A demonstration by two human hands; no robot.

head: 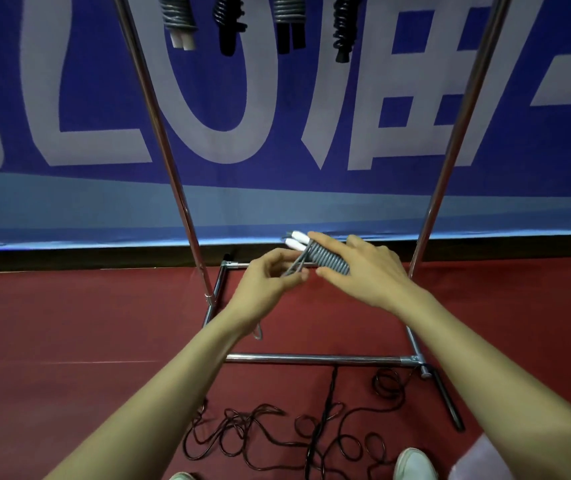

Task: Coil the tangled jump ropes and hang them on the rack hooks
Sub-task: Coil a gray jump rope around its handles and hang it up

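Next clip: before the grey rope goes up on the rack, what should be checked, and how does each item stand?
1. Grey wound jump rope with white handles gripped by right hand: ok.
2. Its loose loop pinched by left hand: ok.
3. Loop tucked into the coil: not ok.
4. Free hook above the four hung rope bundles: cannot tell, hooks out of frame.
5. Footing: not ok, black tangled rope lies by the white shoe.

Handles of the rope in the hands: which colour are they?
White; the handles stick out of the grey coiled rope. Best seen in the head view.
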